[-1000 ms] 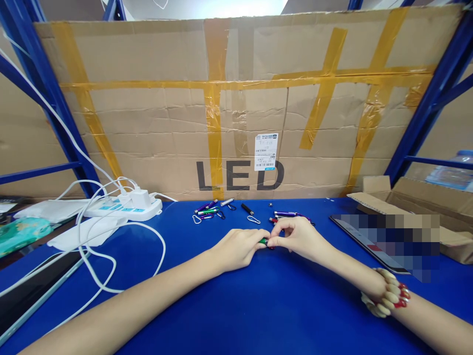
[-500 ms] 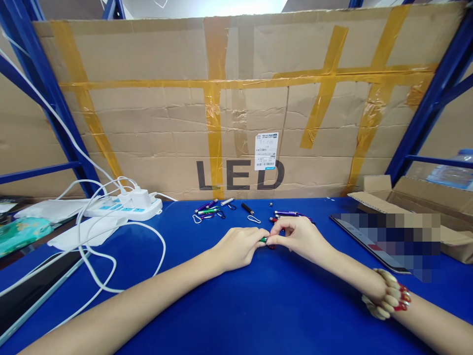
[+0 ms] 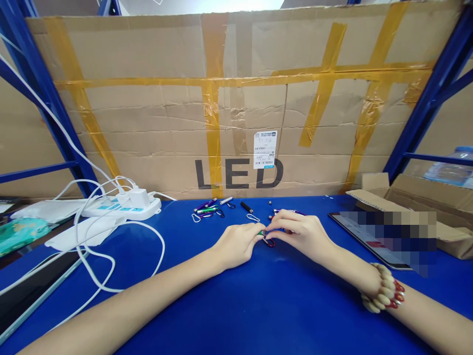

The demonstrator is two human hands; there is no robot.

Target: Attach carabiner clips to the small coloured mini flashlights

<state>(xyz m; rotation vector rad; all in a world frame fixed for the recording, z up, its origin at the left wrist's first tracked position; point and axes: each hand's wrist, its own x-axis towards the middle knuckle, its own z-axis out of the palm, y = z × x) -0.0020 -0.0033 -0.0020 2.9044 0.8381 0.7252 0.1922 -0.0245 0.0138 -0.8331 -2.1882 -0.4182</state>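
- Left hand: closed around a short green tube, its silver end poking out toward the right, above the middle of a blue desk.
- Right hand: thumb and fingertips brought together at that end; whether they pinch anything cannot be told.
- A red clip shows just below the fingertips.
- Beyond the hands, left to right: a cluster of purple and green tubes with clips, a silver tube, a black tube, a tiny metal piece.
- Far left, a white power strip; right, a tablet near an open box.
- Behind, taped cardboard printed "LED".
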